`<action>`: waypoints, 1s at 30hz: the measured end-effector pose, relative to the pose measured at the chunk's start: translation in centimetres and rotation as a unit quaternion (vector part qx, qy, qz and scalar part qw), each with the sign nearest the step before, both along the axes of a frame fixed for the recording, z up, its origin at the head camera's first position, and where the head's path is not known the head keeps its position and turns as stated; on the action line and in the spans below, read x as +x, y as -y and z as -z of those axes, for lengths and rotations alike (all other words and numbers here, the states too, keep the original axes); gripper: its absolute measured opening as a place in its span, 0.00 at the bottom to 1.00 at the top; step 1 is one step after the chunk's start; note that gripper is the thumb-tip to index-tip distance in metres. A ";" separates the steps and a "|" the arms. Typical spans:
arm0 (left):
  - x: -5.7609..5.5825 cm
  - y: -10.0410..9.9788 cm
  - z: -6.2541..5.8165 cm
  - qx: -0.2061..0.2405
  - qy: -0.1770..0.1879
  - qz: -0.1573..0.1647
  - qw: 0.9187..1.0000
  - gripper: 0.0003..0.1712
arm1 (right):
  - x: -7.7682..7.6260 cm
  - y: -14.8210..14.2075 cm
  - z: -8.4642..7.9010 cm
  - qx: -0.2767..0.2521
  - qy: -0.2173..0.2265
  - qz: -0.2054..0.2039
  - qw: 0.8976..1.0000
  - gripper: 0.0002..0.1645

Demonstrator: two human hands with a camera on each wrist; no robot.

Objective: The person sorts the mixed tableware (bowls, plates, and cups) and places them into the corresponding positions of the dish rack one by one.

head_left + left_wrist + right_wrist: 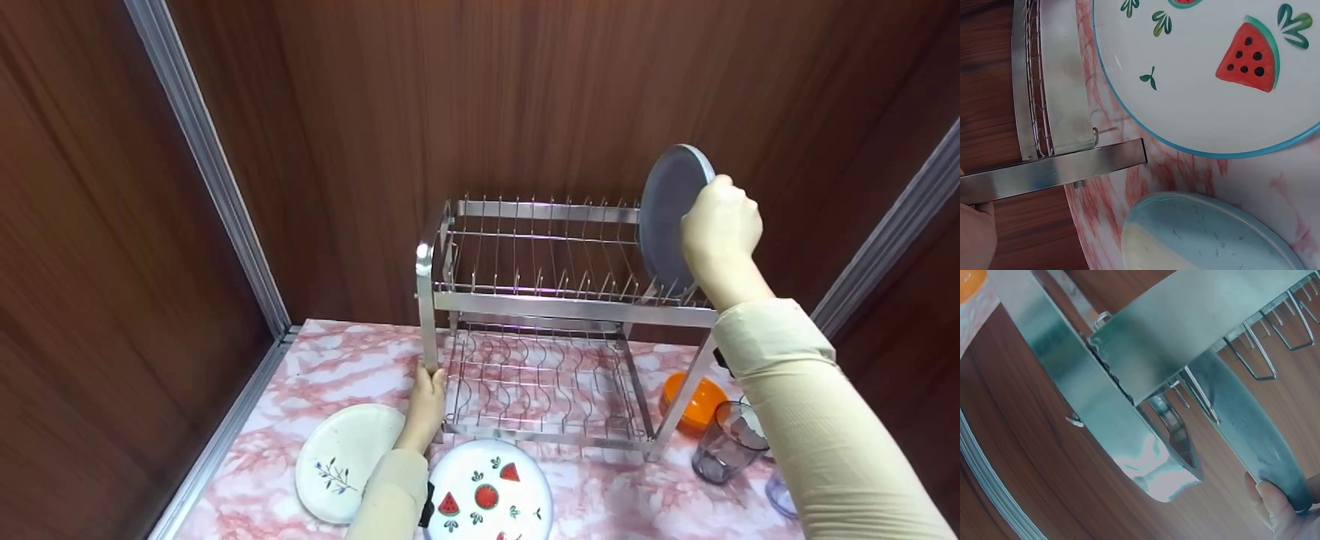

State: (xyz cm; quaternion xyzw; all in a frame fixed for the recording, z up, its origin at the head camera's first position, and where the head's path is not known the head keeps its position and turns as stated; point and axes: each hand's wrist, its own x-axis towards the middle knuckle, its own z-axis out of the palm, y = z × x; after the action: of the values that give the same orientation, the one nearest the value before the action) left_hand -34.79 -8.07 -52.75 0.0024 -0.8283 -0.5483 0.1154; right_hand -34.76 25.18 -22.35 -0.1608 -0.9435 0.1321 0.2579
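A two-tier metal dish rack [540, 304] stands against the brown back panel. My right hand [724, 221] grips the rim of a grey plate [664, 217], which stands on edge among the wires at the right end of the upper tier. In the right wrist view, thumb and fingers pinch that plate [1252, 422] near its rim. Low on the rack's left front post, my left hand [426, 401] holds the metal upright [1055, 171]. Close to that hand lie a cream plate with a flower sprig [349, 457] and a white plate with watermelon designs [487, 487].
Right of the rack are an orange bowl [701, 405], a dark clear glass [724, 442] and another clear piece [781, 491], partly behind the right sleeve. Brown panels with metal edge strips [217, 172] enclose the pink marbled tabletop [345, 360].
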 end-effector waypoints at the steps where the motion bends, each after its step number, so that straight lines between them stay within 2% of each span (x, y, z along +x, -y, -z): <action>1: 0.0 0.0 0.0 0.002 -0.001 0.001 1.000 0.26 | 0.0 -0.1 0.1 -0.001 0.000 0.000 1.000 0.22; 19: -0.1 0.0 -0.1 0.012 -0.001 0.004 1.000 0.16 | -0.3 -0.9 0.1 -0.027 -0.001 -0.011 1.000 0.21; 25: -0.1 0.0 0.2 0.009 -0.003 0.005 1.000 0.20 | -0.3 -1.6 0.5 -0.057 0.010 -0.013 0.998 0.23; 30: -0.1 0.0 0.0 0.007 -0.005 0.009 1.000 0.23 | -0.2 -2.1 0.8 -0.067 -0.002 -0.017 0.998 0.22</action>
State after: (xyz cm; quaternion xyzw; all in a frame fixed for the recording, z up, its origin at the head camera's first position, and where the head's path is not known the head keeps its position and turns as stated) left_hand -34.91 -8.08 -52.75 -0.0071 -0.8237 -0.5552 0.1145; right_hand -34.98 27.26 -23.15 -0.1612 -0.9346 0.1999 0.2463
